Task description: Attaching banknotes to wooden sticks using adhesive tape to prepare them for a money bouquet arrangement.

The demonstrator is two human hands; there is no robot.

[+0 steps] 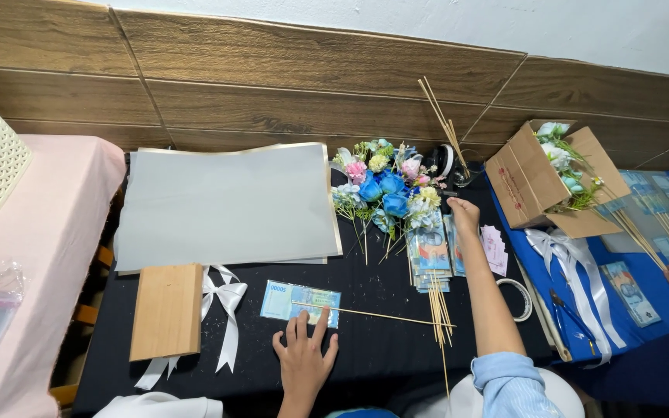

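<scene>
On the black bench (pixel 381 340), the left hand (pixel 303 358) lies flat, fingers spread, pinning a blue banknote (pixel 300 302) by its lower edge, clamped on nothing. A thin skewer (pixel 385 316) lies across the note: light, stiff, likely brittle. The note looks limp and slippery, best pinched at an edge. The right hand (pixel 464 214) reaches to the note stack (pixel 430 259) by the flowers (pixel 387 190); its grip is hidden.
</scene>
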